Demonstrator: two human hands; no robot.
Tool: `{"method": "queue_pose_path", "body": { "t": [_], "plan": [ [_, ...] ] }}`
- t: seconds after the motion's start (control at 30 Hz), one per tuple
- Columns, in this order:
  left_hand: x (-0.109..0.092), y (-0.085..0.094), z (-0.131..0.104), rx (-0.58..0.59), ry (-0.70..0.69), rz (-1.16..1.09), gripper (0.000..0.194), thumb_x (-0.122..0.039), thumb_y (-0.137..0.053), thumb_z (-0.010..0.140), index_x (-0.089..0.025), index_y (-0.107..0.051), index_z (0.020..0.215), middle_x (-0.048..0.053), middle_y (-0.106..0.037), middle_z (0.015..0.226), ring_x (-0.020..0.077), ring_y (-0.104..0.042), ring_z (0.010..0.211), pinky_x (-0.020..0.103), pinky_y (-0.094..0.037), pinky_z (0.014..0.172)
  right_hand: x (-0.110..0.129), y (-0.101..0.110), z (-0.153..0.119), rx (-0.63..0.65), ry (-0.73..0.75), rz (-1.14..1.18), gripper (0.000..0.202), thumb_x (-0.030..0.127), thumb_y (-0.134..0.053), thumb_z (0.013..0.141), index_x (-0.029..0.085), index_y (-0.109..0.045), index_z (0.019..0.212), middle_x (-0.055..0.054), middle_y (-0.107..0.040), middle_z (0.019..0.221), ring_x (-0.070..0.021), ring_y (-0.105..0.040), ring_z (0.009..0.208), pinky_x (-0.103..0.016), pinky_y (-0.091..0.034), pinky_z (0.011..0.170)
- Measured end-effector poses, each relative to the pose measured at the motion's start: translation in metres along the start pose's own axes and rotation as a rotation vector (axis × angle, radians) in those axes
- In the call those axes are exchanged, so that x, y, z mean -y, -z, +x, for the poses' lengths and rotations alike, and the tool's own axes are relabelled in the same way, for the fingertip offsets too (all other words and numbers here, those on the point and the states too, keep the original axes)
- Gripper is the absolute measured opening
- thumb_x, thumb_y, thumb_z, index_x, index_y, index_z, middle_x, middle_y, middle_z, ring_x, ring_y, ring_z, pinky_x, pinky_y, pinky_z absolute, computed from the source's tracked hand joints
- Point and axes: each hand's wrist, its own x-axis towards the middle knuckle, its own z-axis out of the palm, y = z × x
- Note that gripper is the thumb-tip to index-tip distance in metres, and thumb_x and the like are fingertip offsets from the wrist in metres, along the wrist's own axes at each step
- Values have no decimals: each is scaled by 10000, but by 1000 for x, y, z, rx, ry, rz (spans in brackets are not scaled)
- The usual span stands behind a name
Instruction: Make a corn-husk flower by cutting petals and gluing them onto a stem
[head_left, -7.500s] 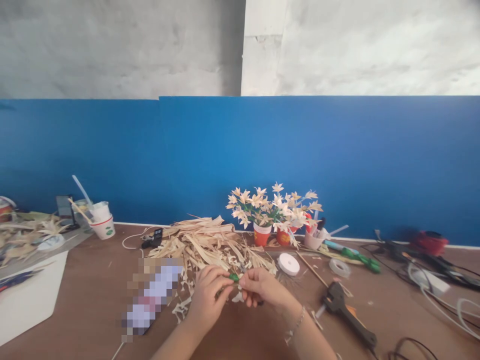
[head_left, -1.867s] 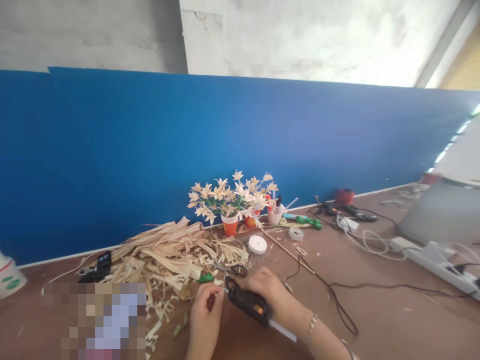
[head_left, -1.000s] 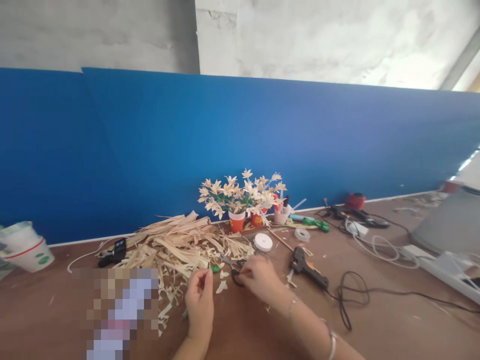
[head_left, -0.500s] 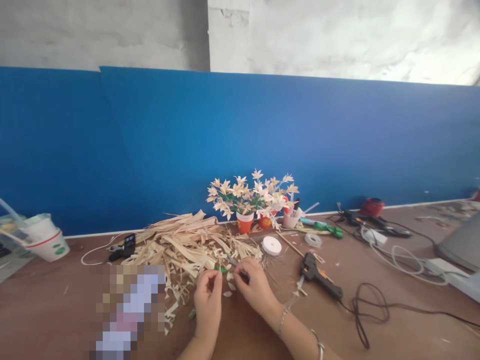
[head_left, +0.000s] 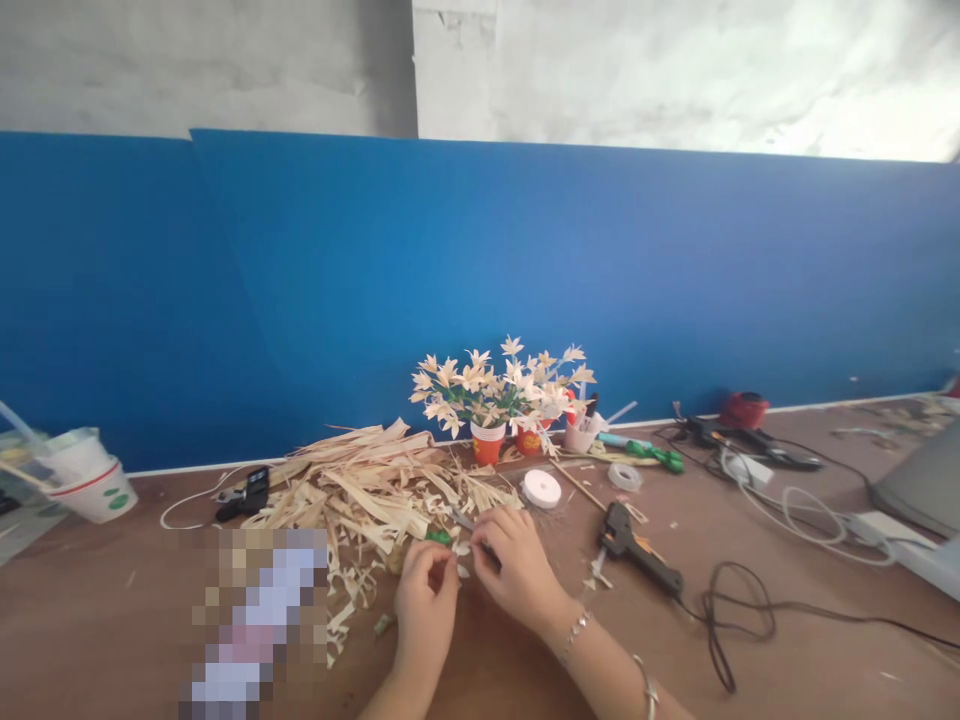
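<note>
My left hand (head_left: 427,598) is closed in a pinch, thumb against forefinger, at the front edge of a heap of pale dried husk strips (head_left: 360,490). A small pale piece shows at its fingertips. Just to the right, my right hand (head_left: 514,562) curls round the dark handle of a thin metal tool (head_left: 461,519), perhaps scissors; its tip points up and left. The fingertips of the two hands are a short way apart. A green roll (head_left: 438,537) lies behind them. Pale flowers (head_left: 472,378) stand in a red paper cup (head_left: 487,446) behind the heap.
A white tape roll (head_left: 541,489) and a clear tape roll (head_left: 625,477) lie behind my right hand. Further right are a black glue gun (head_left: 637,555) and its looped cable (head_left: 724,620). A white cup (head_left: 97,493) stands far left; a blue panel (head_left: 480,260) rises behind.
My left hand has moved slightly right and its wrist has turned. A pale piece now shows between the hands. My right hand has shifted slightly up, still around the tool.
</note>
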Motion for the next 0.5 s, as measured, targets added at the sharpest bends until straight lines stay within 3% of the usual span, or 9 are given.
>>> {"method": "queue_pose_path", "body": {
  "t": [0.5],
  "plan": [
    [-7,1,-3,55,-41,96,137,-190,-487,767,-183,-585,672,54,-546,810,168,-554,664,285,-480,605,2,4,1,89,87,-135,156,51,-519,724,188,-529,798,-37,-589,887,-192,-476,836,-325,-303,742]
  ]
}}
